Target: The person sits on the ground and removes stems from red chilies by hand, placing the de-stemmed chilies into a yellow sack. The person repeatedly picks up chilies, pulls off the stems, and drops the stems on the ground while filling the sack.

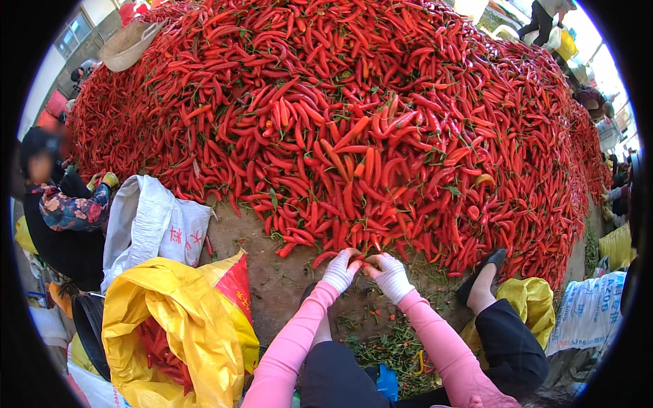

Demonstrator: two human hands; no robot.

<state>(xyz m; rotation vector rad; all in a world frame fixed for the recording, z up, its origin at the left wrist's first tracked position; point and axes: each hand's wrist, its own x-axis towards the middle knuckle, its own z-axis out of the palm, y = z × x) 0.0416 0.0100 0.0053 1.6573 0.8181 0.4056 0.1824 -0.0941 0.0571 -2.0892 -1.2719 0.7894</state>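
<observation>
My left hand and my right hand meet at the front foot of a large heap of red chili peppers. Both wear striped fingerless gloves below pink sleeves. Between my fingertips is a red chili pepper, gripped from both sides; its stem is too small to make out. Another red chili juts out left of my left hand, and whether I hold it is unclear. On the ground below my right forearm lie green stems and scraps.
A yellow woven sack with red chilies inside stands open at my left, before a white sack. A person sits beyond it. My shoe borders the heap; more sacks lie right. A tub rests on the heap.
</observation>
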